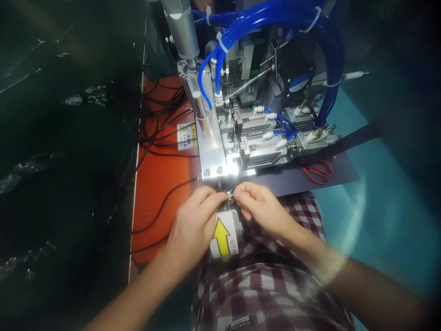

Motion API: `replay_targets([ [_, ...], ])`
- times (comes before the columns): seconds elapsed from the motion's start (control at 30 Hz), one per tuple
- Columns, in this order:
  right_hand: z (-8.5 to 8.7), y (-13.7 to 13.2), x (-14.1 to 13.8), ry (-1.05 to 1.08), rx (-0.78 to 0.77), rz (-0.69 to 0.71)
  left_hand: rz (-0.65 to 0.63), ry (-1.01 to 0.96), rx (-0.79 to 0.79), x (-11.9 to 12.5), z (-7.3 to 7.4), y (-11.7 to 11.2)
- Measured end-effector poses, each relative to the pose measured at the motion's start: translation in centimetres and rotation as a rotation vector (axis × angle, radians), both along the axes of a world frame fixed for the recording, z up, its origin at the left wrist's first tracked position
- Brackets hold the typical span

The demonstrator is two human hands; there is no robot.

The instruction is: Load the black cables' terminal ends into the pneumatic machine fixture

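Observation:
Both hands meet at the front of a metal machine, over a small cluster of thin coloured wires. My left hand has its thumb and forefinger pinched at the left side of the wires. From the right, the fingertips of my right hand close on the wire ends; red, green and white strands show between the hands. Whatever the wires join to is too small to make out. Just below lies a white plate with a yellow arrow, partly behind my left hand.
Blue air hoses arch over the machine's cylinders. Red-handled scissors lie on the dark board at right. Black cables run across the orange table at left. A warning label is beside the machine.

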State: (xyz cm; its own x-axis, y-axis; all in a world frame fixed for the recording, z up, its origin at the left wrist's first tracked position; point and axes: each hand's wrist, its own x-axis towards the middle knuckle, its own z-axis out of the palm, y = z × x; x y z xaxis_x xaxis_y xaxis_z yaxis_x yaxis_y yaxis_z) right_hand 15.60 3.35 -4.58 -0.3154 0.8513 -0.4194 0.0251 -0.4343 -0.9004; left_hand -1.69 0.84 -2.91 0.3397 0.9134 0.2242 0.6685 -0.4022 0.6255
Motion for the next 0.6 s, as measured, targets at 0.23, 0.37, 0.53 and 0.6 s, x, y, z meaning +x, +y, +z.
replay_targets([
  [0.23, 0.06, 0.22, -0.03, -0.013, -0.032, 0.001, -0.01, 0.117, 0.091, 0.04, -0.14, -0.05],
  [0.37, 0.07, 0.25, 0.04, -0.022, -0.034, 0.002, -0.021, 0.143, 0.111, 0.15, -0.17, 0.09],
  [0.53, 0.11, 0.24, 0.21, -0.019, -0.015, 0.015, -0.03, 0.17, 0.146, 0.35, -0.11, 0.14],
  [0.6, 0.15, 0.24, 0.22, -0.027, -0.016, 0.015, -0.028, 0.199, 0.162, 0.4, -0.06, 0.1],
])
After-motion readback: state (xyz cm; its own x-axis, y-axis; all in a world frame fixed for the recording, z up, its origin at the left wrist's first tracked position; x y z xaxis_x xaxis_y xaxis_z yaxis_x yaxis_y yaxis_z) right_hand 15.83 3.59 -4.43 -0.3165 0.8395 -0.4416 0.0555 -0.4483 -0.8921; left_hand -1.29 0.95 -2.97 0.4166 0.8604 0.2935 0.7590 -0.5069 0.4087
